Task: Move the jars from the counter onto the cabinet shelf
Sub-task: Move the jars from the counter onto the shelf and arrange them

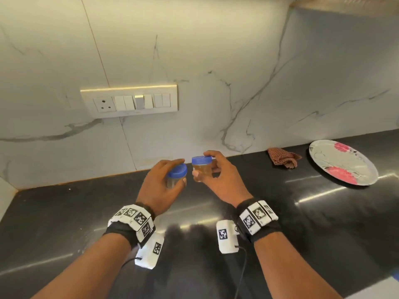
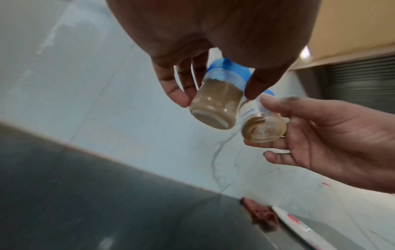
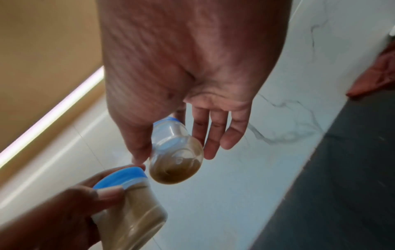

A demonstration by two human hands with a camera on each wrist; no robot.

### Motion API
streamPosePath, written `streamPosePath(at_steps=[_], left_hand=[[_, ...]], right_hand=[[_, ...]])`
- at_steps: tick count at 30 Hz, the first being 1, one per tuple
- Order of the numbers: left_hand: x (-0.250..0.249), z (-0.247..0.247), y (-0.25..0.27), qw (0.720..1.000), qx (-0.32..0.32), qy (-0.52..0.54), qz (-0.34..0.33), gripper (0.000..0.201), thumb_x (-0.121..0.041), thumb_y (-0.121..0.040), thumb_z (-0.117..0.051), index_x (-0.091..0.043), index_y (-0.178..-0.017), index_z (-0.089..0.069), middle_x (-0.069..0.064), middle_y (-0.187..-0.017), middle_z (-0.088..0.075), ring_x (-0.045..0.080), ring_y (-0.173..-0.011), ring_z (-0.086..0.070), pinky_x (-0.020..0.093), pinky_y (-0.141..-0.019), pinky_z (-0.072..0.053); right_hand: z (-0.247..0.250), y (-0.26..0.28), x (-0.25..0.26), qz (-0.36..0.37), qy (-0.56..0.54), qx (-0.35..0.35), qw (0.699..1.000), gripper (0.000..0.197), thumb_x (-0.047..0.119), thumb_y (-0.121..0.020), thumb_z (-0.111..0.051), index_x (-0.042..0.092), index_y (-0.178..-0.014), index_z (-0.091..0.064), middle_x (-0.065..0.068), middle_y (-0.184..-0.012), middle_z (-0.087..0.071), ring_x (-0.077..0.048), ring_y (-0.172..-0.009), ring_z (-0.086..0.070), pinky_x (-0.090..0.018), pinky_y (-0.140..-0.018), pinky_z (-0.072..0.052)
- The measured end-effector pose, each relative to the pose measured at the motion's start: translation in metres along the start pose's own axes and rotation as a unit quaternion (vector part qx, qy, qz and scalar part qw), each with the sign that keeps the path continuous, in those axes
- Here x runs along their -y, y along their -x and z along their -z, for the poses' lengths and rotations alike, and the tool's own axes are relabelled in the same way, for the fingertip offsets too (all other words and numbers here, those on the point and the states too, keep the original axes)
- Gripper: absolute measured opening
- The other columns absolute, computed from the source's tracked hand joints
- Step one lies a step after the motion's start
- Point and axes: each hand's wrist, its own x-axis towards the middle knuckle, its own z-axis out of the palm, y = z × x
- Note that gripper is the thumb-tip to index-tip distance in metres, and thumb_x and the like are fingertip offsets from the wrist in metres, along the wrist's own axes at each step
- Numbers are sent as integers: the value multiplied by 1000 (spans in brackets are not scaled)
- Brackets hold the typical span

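Two small clear jars with blue lids and brown powder inside are held up above the black counter point(image 1: 64, 223). My left hand point(image 1: 160, 180) grips the left jar point(image 1: 176, 175), fuller of powder, between thumb and fingers; the left wrist view shows this left jar point(image 2: 215, 103) from below. My right hand point(image 1: 218, 175) pinches the right jar point(image 1: 201, 167) between thumb and forefinger; in the right wrist view this right jar point(image 3: 176, 152) is tilted and holds only a little powder at its base. The two jars hang side by side, close together, in front of the marble wall.
A crumpled brown checked cloth point(image 1: 284, 158) lies on the counter by the wall at the right. Beyond it rests a white plate point(image 1: 343, 162) with pink flowers. A switch panel point(image 1: 129, 100) is set in the marble wall. A cabinet's underside point(image 1: 345, 5) shows top right.
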Motion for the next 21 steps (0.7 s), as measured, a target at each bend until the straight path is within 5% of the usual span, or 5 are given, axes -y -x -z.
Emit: streamPosePath(at_steps=[3,7,11,16,21], left_hand=[[-63,15,-14,997,-3,2,-81,45,-19,-79,-73,-27,-124,-66,-11,-111,-65,9,-100,-63,37,-88,-54],[-148,47,-32,983,-17,6,-185,44,-16,-76,-72,-23,-119,-69,-10,-107,-67,13,-94,-66,35,-82,-54],[-226,81,-49,957,-74,46,-276,43,-8,-76,-70,-14,-119,-70,-4,-109,-71,18,-99,-69,27,-83,-52],[-293,110,-67,938,-86,107,-317,49,-25,-73,-59,-15,-120,-69,-10,-115,-71,14,-106,-68,20,-88,-51],[-334,140,-84,937,-124,113,-306,50,-37,-72,-62,-27,-121,-69,-16,-110,-71,6,-97,-67,17,-75,-52]], right_hand=[[46,18,49,67,24,-23,997,58,47,-84,-88,41,-133,-57,14,-118,-76,-7,-100,-74,-30,-93,-62],[115,46,126,178,92,-83,976,54,46,-85,-87,35,-129,-56,22,-113,-73,-1,-99,-69,-10,-80,-49],[172,67,191,239,49,-183,952,56,34,-83,-91,30,-125,-54,20,-116,-72,-9,-102,-72,-17,-77,-53],[221,75,261,245,40,-258,933,62,42,-74,-95,25,-116,-53,11,-97,-74,-7,-76,-67,-14,-67,-49],[258,44,320,247,99,-265,927,61,45,-80,-91,25,-122,-51,7,-95,-71,-9,-79,-71,-10,-68,-52]])
